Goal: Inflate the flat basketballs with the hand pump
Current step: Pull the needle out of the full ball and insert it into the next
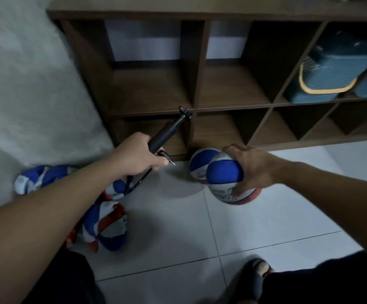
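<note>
The pump (156,141) is gripped in the left hand (134,156), its needle (173,163) bare; a round ball (224,174) is clasped from above by the right hand (252,170) — flat balls (105,229) lie crumpled on the floor (266,224). The thin needle could be bent if pushed in crooked.

From my head, the one wide-angle camera looks forward and steeply down, close over my left hand (137,155), right hand (251,170) and the tiled floor (200,238).

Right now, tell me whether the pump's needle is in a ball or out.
Out: the needle points bare beside the left hand, apart from both round balls.
</note>
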{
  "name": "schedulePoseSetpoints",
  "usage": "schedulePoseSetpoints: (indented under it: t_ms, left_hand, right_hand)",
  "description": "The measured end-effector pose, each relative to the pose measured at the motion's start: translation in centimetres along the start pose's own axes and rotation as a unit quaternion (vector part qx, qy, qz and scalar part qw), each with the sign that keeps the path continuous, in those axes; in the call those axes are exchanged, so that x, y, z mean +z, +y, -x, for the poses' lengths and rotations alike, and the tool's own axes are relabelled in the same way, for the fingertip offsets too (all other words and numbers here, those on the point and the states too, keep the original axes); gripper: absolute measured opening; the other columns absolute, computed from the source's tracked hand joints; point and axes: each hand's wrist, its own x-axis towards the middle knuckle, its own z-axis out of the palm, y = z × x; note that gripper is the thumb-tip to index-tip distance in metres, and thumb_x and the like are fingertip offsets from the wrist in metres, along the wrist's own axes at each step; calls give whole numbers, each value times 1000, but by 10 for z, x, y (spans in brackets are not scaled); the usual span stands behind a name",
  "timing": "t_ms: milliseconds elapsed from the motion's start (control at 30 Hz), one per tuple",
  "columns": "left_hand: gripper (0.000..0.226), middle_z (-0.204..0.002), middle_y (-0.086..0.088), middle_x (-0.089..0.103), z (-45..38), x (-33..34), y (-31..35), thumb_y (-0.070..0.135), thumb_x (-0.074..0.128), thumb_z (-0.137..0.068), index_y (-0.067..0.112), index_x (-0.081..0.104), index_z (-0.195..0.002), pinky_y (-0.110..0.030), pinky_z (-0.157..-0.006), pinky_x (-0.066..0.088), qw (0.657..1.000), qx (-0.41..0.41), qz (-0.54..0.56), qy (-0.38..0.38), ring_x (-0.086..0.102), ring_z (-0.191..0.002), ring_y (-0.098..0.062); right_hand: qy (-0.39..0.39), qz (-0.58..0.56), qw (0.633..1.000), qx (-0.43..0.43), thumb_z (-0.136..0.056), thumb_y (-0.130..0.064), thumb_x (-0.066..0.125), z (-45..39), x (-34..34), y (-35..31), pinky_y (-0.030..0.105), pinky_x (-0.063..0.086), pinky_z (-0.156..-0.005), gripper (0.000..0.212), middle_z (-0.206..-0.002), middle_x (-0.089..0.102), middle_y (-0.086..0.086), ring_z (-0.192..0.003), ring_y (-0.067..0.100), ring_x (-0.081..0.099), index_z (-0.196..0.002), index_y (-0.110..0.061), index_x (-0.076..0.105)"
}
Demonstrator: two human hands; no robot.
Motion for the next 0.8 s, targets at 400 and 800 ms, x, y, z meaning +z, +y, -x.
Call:
schedulePoseSetpoints:
  t_ms: [400, 800]
  left_hand:
    - [21, -69, 3, 78, -77, 105, 49, 33, 84, -92, 21, 70, -100, -23, -53, 41, 999, 27, 15, -20, 68, -52, 1]
    - [20, -68, 8, 77, -102, 130, 31, 33, 87, -90, 24, 69, -89, -20, -50, 43, 997, -32, -58, -28, 69, -54, 1]
  right_hand:
    - [206, -41, 961, 179, -45, -71, 88, -26, 60, 146, 52, 59, -88, 119, -139, 42, -6, -126, 31, 47, -145, -35, 35]
    - [222, -84, 961, 139, -67, -47, 94, -118, 164, 220, 57, 37, -120, 123, -165, 30, 7, -153, 36, 25, -165, -24, 23]
